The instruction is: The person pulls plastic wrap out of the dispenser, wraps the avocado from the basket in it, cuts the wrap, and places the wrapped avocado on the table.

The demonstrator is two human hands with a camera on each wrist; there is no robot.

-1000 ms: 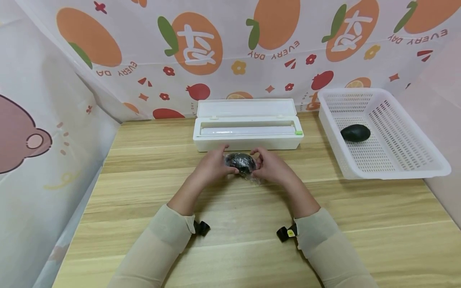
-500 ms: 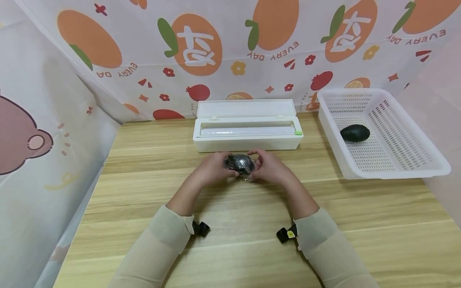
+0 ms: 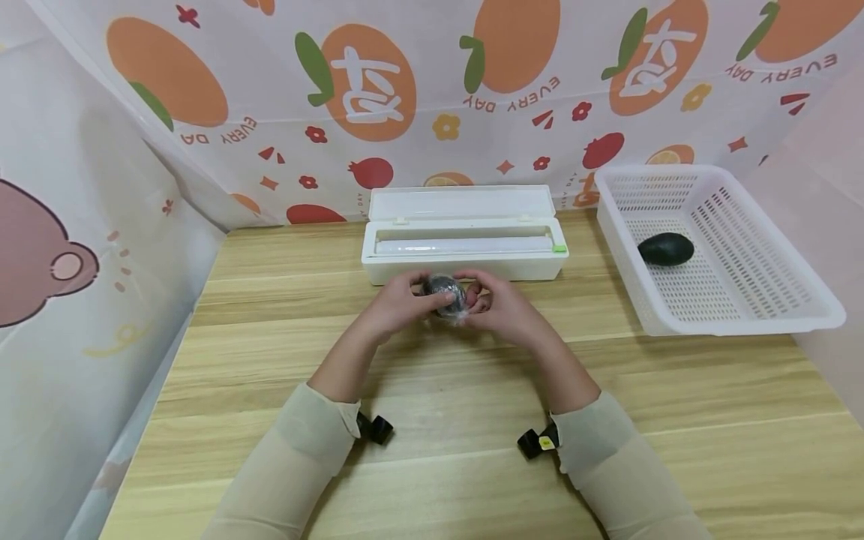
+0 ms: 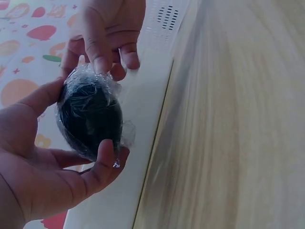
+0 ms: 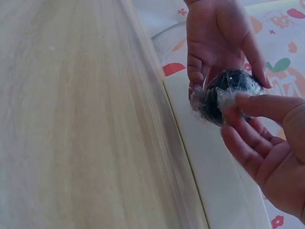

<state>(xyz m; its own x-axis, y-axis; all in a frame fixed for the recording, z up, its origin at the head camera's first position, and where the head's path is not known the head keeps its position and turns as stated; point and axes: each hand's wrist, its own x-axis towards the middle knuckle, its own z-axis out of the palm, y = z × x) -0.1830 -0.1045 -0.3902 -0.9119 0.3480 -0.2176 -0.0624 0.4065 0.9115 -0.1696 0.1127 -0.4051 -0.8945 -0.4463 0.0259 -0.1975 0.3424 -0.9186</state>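
A dark avocado wrapped in clear cling film point(image 3: 445, 295) point(image 4: 89, 114) point(image 5: 224, 95) is held between both hands above the wooden table point(image 3: 432, 420), just in front of the white cling film dispenser point(image 3: 464, 244). My left hand point(image 3: 398, 304) point(image 4: 43, 157) cups it from the left with curled fingers and thumb. My right hand point(image 3: 499, 304) point(image 5: 257, 138) holds it from the right, fingertips pressing the film against the fruit.
The dispenser stands with its lid raised and the film roll point(image 3: 462, 244) showing. A white perforated basket point(image 3: 756, 300) at the right holds a second, unwrapped avocado point(image 3: 665, 249). Printed fruit-pattern cloth point(image 3: 432, 90) walls the back and left.
Both hands lifted the wrapped avocado slightly and moved it toward the dispenser. The loose film that trailed at its right side is now pressed in against the fruit.
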